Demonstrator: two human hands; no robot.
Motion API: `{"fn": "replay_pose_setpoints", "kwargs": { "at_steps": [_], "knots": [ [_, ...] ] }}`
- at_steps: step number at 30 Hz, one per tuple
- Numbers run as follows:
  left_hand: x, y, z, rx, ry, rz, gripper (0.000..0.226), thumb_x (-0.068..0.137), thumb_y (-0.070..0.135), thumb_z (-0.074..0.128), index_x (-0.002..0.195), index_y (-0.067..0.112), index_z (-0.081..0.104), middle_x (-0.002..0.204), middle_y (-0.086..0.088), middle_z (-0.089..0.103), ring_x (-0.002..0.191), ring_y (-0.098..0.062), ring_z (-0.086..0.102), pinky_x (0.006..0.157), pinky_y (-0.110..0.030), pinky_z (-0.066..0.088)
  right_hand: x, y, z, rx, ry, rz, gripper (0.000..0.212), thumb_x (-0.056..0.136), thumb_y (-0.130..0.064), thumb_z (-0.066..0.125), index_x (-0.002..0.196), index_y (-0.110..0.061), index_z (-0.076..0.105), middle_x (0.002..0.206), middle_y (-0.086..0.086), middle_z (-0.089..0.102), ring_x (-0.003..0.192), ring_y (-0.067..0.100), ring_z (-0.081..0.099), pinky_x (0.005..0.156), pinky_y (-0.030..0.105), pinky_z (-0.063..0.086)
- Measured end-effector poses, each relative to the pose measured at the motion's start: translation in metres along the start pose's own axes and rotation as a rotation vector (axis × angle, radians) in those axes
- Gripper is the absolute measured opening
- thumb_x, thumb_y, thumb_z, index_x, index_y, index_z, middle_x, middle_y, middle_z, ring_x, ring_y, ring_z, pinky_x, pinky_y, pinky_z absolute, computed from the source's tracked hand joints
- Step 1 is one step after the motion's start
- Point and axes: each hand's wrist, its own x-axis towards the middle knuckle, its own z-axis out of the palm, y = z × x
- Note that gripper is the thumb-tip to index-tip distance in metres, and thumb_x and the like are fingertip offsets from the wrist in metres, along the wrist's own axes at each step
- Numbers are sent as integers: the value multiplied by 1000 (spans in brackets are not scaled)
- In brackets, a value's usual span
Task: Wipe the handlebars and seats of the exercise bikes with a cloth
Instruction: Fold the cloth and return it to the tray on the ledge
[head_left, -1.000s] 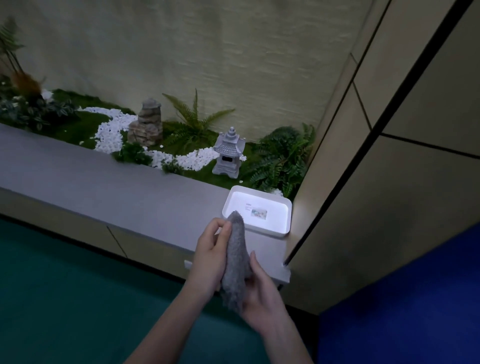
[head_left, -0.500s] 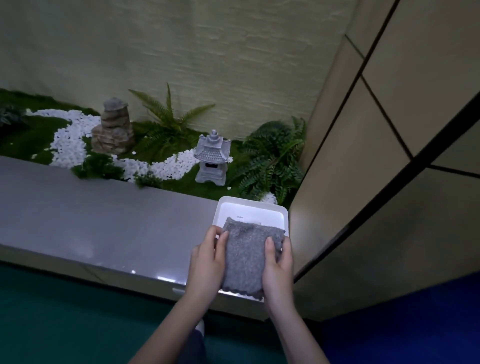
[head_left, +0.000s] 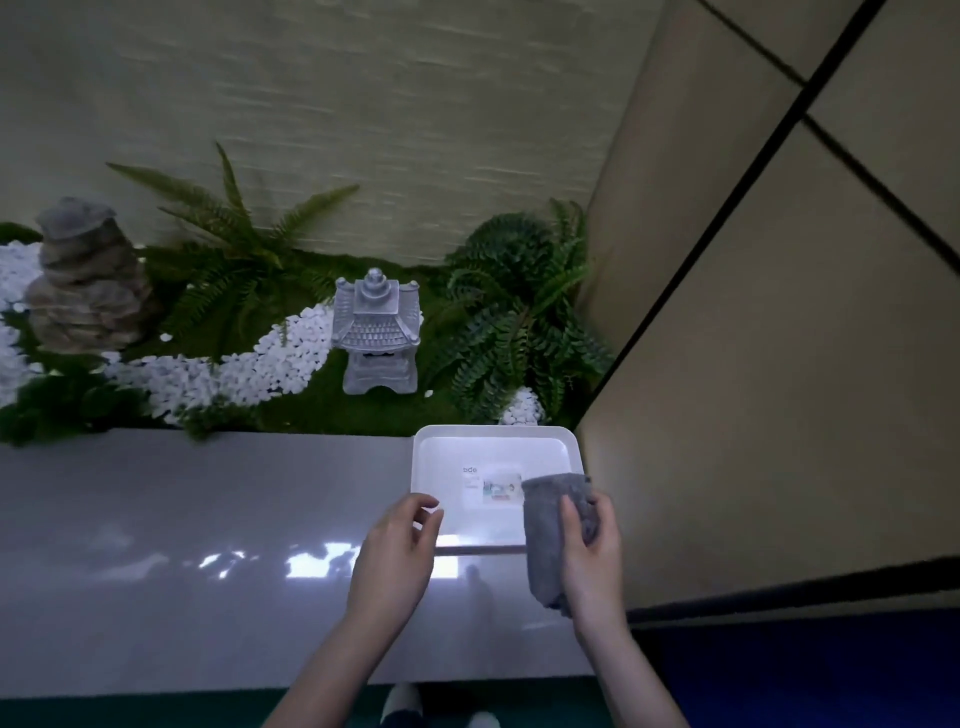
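— Moved since the earlier frame: what was logged?

— Left hand had come off the cloth and hung apart from it, fingers loosely curled, thumb and forefinger near each other and pinching nothing. Right hand alone held the grey cloth, fingers pressed around its right edge, thumb across its front. Cloth hung folded, its upper part over the near right corner of the white tray, which had been largely covered before.

— Surface and room?

— Item: grey glossy ledge, beneath both hands, showing pale reflections left of the left fingers. Item: white tray on the ledge, just beyond the fingertips, with a small printed label inside. Item: planter bed beyond the tray, holding a grey pagoda lantern, white pebbles, ferns, and a stacked-stone ornament far left. Item: pale textured wall behind; beige panels with dark seams right of the right fingers; blue surface below them; green floor at the bottom edge.

— Hidden or unclear?

— Label text too small to read. Cloth's right edge concealed inside the grip. Both forearms cut off by the bottom edge. Pale shoes between the arms partly seen. Exercise bikes not in view.
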Motion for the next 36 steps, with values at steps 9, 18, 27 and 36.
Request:
{"fn": "replay_pose_setpoints", "kwargs": {
  "at_steps": [9, 18, 27, 36],
  "knots": [
    [76, -73, 63, 136, -117, -88, 33, 95, 26, 53, 128, 19, 53, 127, 3, 52, 113, -16, 51, 93, -29, 41, 116, 96, 17, -299, -55, 88, 9, 97, -18, 52, 91, -24, 52, 82, 10, 61, 80, 25, 60, 72, 38, 48],
    [129, -142, 114, 189, -62, -113, 51, 89, 15, 62, 136, 5, 44, 138, -14, 46, 129, -30, 41, 108, -43, 33, 175, 184, 98, -318, -272, 121, 0, 97, -23, 52, 97, -23, 53, 68, -7, 55, 67, 9, 57, 63, 29, 43],
    [156, -175, 153, 120, 21, -164, 55, 90, 13, 59, 141, 6, 39, 137, -11, 42, 126, -28, 45, 105, -40, 36, 221, 238, 102, -454, -282, 94, 5, 99, -22, 48, 103, -22, 50, 87, -5, 64, 82, 14, 62, 70, 33, 50],
    [157, -181, 159, 154, 79, -108, 50, 88, 6, 61, 136, 4, 47, 131, -13, 44, 119, -31, 49, 98, -39, 39, 213, 248, 90, -800, -127, -205, 46, 92, -16, 57, 137, -15, 44, 135, 7, 49, 124, 24, 44, 101, 41, 38]
  ]
}}
